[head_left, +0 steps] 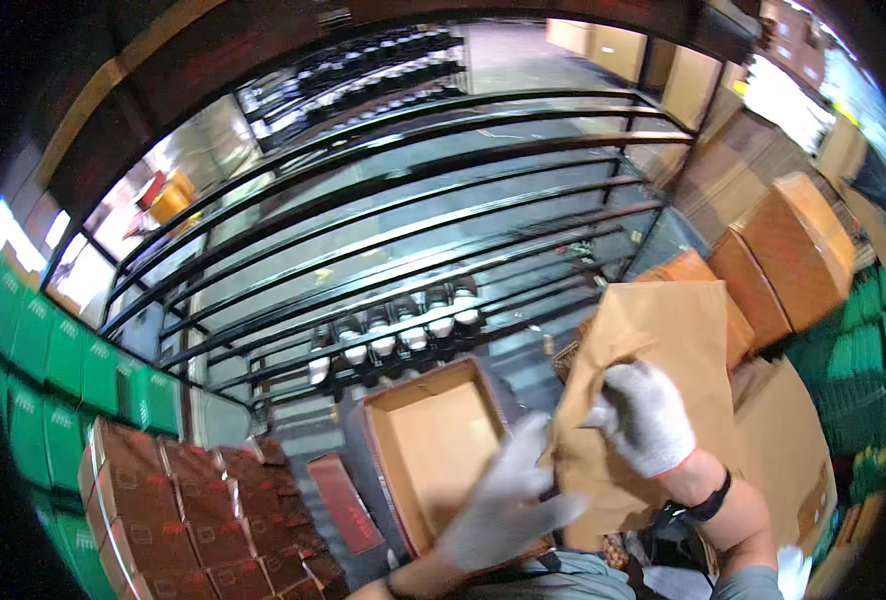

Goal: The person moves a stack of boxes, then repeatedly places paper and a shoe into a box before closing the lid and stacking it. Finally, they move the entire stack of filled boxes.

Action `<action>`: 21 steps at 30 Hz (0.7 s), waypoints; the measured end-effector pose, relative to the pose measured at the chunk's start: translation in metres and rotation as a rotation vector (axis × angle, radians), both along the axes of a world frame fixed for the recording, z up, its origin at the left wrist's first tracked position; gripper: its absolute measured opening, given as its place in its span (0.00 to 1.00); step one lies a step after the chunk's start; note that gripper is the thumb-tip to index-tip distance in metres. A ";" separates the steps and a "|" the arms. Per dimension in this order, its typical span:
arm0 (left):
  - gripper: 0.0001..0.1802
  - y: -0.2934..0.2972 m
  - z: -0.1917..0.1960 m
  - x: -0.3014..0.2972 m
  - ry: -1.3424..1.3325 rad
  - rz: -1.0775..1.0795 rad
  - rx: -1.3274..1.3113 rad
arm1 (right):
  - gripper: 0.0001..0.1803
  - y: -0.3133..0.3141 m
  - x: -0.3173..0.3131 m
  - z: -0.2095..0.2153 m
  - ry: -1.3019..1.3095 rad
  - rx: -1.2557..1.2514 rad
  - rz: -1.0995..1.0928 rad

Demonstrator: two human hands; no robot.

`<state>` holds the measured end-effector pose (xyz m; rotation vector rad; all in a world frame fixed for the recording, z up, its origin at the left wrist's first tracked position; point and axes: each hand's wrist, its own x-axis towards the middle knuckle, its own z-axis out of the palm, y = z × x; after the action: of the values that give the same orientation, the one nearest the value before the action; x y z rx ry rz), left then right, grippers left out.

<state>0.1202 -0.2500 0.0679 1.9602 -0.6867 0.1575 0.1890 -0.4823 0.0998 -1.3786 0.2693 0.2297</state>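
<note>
The landmark is an open, rectangular, brown cardboard box with a dark rim, its bare tan inside facing up. Over the lower right part of this box reaches the left hand, in a pale grey-white knit glove, its thumb and fingers spread wide; whether it touches the rim cannot be told. To the right of the box is a large, creased sheet of tan brown paper, and on it the right hand, in a matching glove with a red-orange cuff edge, has its fingers curled tight, gripping the paper. A black wristband circles the right wrist. Just left of the box lies a narrow, flat, dark red piece, and further left stands a strapped stack of dark brown cardboard boxes. Beyond the box, a row of black-and-white shoes sits on a rack of black metal bars. Well right of the box are orange-brown cartons.
</note>
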 end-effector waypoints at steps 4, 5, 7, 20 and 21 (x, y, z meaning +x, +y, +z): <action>0.12 0.037 -0.028 -0.013 0.775 0.386 -0.307 | 0.13 0.082 0.089 -0.027 -0.034 0.224 0.258; 0.16 0.062 -0.031 -0.022 0.800 0.476 -0.374 | 0.14 0.075 0.126 -0.053 -0.199 -0.138 0.266; 0.16 0.112 -0.020 -0.040 0.818 0.674 -0.308 | 0.19 0.065 0.200 -0.141 -0.355 -0.630 0.218; 0.17 0.135 -0.064 -0.058 0.914 1.407 0.007 | 0.46 0.295 0.382 -0.419 -0.212 -1.382 0.311; 0.14 0.127 -0.063 -0.044 0.785 1.535 0.050 | 0.45 0.297 0.377 -0.416 -0.211 -1.381 0.348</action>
<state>0.0763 -0.1228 0.0053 1.9404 1.3810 0.2489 0.5665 -0.1849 -0.3159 -2.8057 -0.0410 0.1733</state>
